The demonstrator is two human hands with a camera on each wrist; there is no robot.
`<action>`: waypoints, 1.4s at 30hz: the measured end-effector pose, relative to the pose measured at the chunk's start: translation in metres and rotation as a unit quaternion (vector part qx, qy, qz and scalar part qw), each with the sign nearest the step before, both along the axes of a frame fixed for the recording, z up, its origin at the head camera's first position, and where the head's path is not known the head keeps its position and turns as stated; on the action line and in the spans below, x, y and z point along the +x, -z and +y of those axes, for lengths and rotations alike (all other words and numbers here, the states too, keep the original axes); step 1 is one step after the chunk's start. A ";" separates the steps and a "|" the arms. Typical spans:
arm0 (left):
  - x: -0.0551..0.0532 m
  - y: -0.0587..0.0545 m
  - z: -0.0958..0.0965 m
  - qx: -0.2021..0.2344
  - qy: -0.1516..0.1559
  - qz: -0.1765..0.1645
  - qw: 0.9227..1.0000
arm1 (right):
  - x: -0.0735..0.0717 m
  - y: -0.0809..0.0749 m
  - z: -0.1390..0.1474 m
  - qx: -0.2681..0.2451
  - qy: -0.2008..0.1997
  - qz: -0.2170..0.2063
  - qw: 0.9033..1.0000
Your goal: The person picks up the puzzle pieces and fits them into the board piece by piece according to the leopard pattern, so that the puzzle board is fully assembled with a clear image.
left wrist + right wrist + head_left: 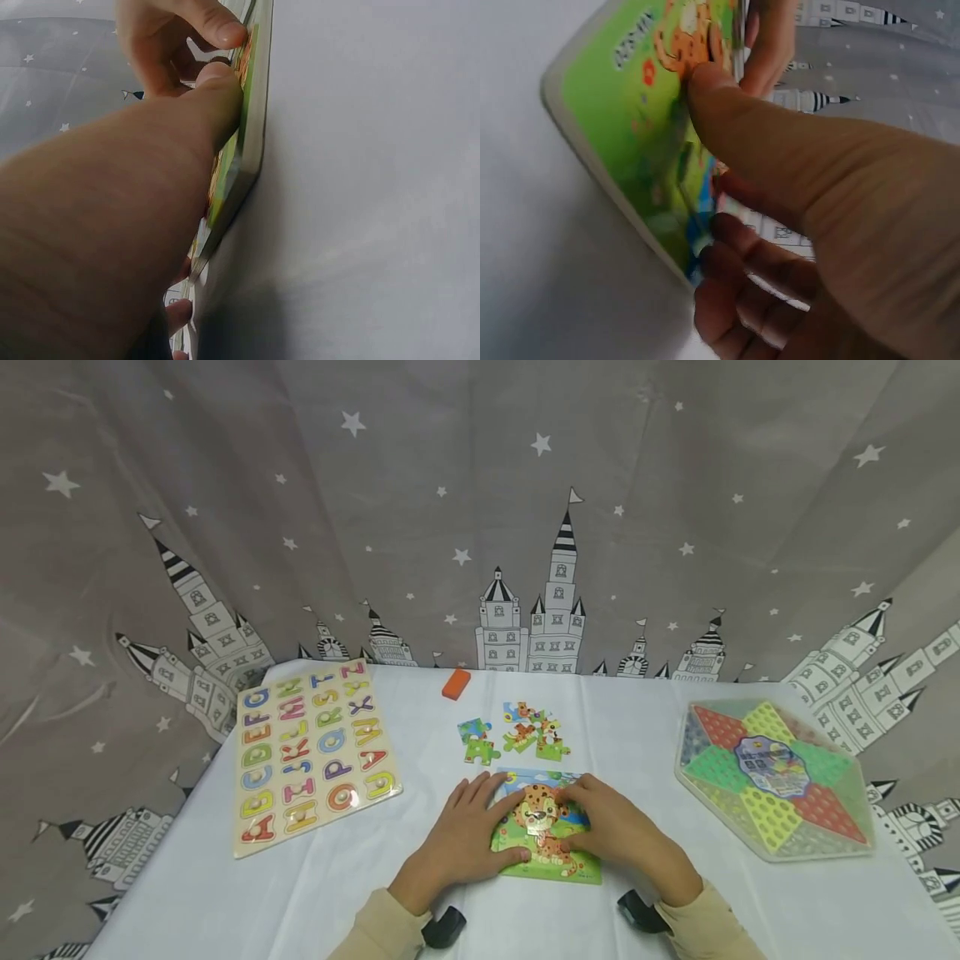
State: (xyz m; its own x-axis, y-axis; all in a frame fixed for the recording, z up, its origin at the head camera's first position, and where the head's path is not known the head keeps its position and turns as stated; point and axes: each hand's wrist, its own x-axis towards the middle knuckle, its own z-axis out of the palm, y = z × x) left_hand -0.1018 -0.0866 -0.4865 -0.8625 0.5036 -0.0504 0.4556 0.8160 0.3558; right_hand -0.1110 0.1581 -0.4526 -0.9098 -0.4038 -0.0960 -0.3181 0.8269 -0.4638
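Observation:
A small flat board puzzle with a spotted leopard on green lies in front of me. My left hand rests across its left side, fingers spread past the edge and thumb on the face. On the right side, my right hand touches the picture with its thumb, while its bent fingers lie at the upper right edge. In the left wrist view both thumbs are close over the board's surface. Just beyond the board are loose jigsaw pieces, several of them in a joined or overlapping group.
To the left lies a wooden alphabet board with coloured letters. A hexagonal Chinese checkers set is at the right. An orange block sits near the back edge of the white-covered table, against a grey castle-print curtain.

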 end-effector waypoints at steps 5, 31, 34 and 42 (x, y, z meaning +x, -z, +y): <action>0.001 0.001 0.002 0.006 -0.006 0.004 1.000 | 0.002 -0.007 0.005 0.038 -0.004 -0.014 0.999; 0.003 0.007 0.013 0.028 -0.043 0.058 0.997 | 0.003 -0.002 -0.004 0.048 -0.057 0.045 0.996; 0.002 0.008 0.016 0.027 -0.051 0.054 0.997 | 0.003 0.000 -0.006 0.055 -0.050 0.056 0.996; 0.003 0.008 0.027 0.029 -0.082 0.067 0.994 | 0.003 -0.001 -0.007 0.049 -0.033 0.041 0.997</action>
State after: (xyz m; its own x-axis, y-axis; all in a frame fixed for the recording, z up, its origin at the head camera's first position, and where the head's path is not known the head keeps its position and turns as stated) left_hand -0.0984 -0.0600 -0.4947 -0.9305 0.3536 0.0957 0.3640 0.8631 0.3501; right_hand -0.1079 0.1506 -0.4519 -0.8877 -0.4559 -0.0646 -0.4070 0.8425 -0.3528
